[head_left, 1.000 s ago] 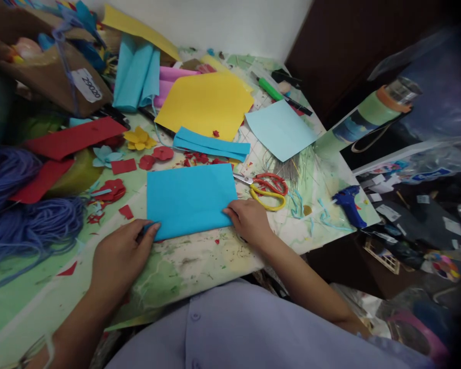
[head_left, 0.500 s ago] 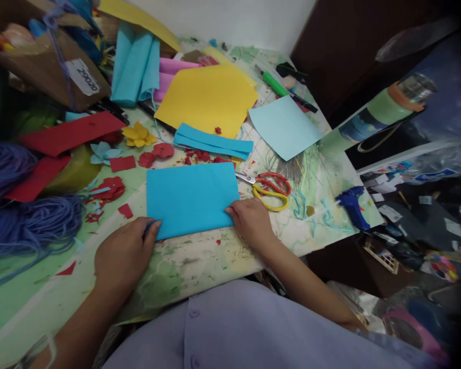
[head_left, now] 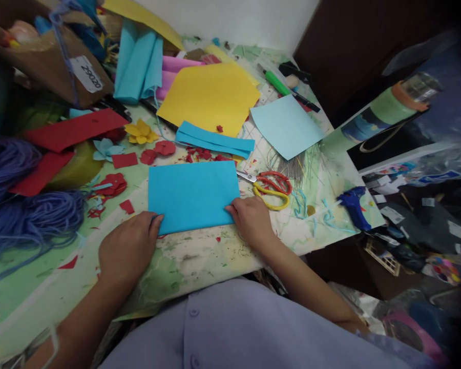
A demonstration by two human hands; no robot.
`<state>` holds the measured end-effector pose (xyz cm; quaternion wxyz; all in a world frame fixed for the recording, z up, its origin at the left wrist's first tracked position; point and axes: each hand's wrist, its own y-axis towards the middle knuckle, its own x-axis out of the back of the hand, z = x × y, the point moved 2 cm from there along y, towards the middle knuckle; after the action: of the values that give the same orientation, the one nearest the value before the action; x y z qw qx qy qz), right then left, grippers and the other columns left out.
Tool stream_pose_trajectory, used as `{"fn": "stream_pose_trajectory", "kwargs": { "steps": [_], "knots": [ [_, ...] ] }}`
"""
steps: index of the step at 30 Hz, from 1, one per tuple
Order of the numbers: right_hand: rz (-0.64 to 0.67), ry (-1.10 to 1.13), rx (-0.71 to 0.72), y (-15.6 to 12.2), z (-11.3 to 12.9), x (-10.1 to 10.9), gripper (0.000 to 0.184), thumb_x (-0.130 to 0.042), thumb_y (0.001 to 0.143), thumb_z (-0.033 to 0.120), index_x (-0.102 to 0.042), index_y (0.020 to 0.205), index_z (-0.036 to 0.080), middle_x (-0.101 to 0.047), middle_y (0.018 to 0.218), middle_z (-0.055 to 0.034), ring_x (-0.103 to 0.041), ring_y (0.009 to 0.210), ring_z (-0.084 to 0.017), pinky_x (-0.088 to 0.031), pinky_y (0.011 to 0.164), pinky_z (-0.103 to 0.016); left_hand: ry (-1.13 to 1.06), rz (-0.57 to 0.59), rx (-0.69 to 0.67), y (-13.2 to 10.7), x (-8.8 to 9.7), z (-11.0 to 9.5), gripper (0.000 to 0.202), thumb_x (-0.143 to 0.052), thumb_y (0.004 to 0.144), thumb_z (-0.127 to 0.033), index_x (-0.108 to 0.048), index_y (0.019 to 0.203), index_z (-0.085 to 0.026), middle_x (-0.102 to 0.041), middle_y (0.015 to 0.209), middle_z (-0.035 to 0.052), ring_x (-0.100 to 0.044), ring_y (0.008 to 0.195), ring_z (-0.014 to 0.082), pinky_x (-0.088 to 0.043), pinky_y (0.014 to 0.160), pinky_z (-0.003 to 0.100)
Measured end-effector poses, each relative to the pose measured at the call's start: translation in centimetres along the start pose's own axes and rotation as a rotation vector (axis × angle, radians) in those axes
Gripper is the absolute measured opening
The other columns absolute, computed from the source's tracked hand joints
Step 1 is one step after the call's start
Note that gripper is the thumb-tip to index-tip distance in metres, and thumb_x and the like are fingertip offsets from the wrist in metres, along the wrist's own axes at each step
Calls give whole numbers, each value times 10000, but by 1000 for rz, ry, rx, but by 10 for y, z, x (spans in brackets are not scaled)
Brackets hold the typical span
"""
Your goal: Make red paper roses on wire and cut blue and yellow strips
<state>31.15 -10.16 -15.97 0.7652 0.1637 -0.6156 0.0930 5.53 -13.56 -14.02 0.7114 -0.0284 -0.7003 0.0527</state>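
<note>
A blue rectangular sheet of paper or felt [head_left: 193, 196], seemingly folded along its near edge, lies on the table in front of me. My left hand [head_left: 130, 246] pinches its near left corner between thumb and fingers. At the near right corner, my right hand [head_left: 251, 220] grips the sheet the same way. Scissors with one red and one yellow handle loop [head_left: 271, 190] lie just beyond my right hand, their blade tips hidden by the sheet. Behind the sheet are blue strips [head_left: 215, 140], red scraps [head_left: 197, 154] and red paper flowers [head_left: 164, 148].
Purple yarn [head_left: 34, 220] and red strips [head_left: 75, 128] crowd the left side. A yellow sheet [head_left: 211, 97] and a pale blue sheet [head_left: 286, 125] lie at the back. A blue glue gun [head_left: 354, 207] rests near the table's right edge, with a bottle [head_left: 394, 110] beyond it.
The whole view has shifted slightly. Both hands keep their hold on the blue sheet's near corners, with little other visible movement.
</note>
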Motion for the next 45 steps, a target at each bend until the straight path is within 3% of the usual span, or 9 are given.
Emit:
{"fn": "stream_pose_trajectory", "kwargs": {
  "steps": [10, 12, 15, 18, 22, 29, 33, 38, 45],
  "knots": [
    [11, -54, -29, -2, 3, 4, 331, -533, 977, 436, -639, 817, 166, -677, 793, -71, -570, 793, -226, -296, 721, -347, 69, -31, -117, 2, -6, 0, 498, -243, 1006, -457, -638, 894, -174, -687, 814, 106, -645, 815, 272, -444, 698, 346],
    [1, -82, -39, -2, 4, 4, 315, -545, 969, 437, -641, 839, 166, -677, 861, -85, -567, 852, -242, -307, 754, -355, 79, -88, -181, 4, -8, 2, 497, -281, 1002, -445, -658, 938, -128, -685, 828, 139, -636, 832, 295, -468, 748, 384],
    [3, -110, -46, -2, 5, 4, 299, -543, 970, 434, -639, 864, 171, -667, 912, -88, -557, 895, -255, -314, 783, -366, 69, -270, -269, 4, -10, 4, 463, -348, 993, -367, -638, 1167, -51, -684, 1042, 215, -616, 988, 343, -471, 870, 466],
    [6, -114, -40, -2, 5, 3, 301, -535, 970, 444, -636, 877, 176, -659, 921, -83, -553, 905, -262, -316, 791, -373, 34, -365, -503, 3, -12, 3, 432, -345, 976, -194, -584, 1334, -155, -596, 1337, 191, -551, 1209, 353, -438, 975, 499],
    [5, -106, -39, -2, 4, 3, 308, -526, 971, 451, -640, 881, 179, -656, 910, -80, -551, 899, -266, -318, 791, -375, -8, -259, -810, 5, -19, 3, 507, -307, 956, -128, -543, 1392, -234, -514, 1478, 114, -533, 1286, 293, -451, 1001, 444],
    [5, -55, -21, -3, 2, 1, 320, -512, 979, 448, -642, 881, 172, -652, 898, -84, -542, 899, -255, -330, 802, -368, -44, -169, -758, 6, -18, -1, 511, -266, 953, -155, -581, 1355, -148, -568, 1426, 126, -569, 1261, 266, -453, 1022, 427],
    [-20, -37, -14, -5, 2, 3, 318, -522, 975, 438, -642, 850, 171, -651, 885, -83, -547, 896, -252, -351, 812, -371, -38, -210, -658, -1, -16, -17, 488, -364, 972, -327, -599, 1327, -88, -602, 1368, 188, -594, 1207, 313, -437, 1041, 465],
    [-50, -7, -15, -6, 4, 4, 262, -591, 947, 392, -652, 809, 177, -655, 855, -69, -566, 872, -240, -390, 811, -368, 35, -261, -606, -6, -29, -33, 463, -431, 955, -313, -569, 1381, -196, -558, 1425, 167, -556, 1262, 337, -436, 1025, 530],
    [-26, 31, -40, -6, 5, 9, 236, -595, 946, 345, -653, 794, 175, -660, 864, -58, -580, 874, -237, -424, 824, -378, 87, -171, -472, -12, -35, -41, 486, -370, 954, -223, -529, 1413, -248, -452, 1511, 143, -456, 1370, 349, -361, 1036, 665]
  ]
}}
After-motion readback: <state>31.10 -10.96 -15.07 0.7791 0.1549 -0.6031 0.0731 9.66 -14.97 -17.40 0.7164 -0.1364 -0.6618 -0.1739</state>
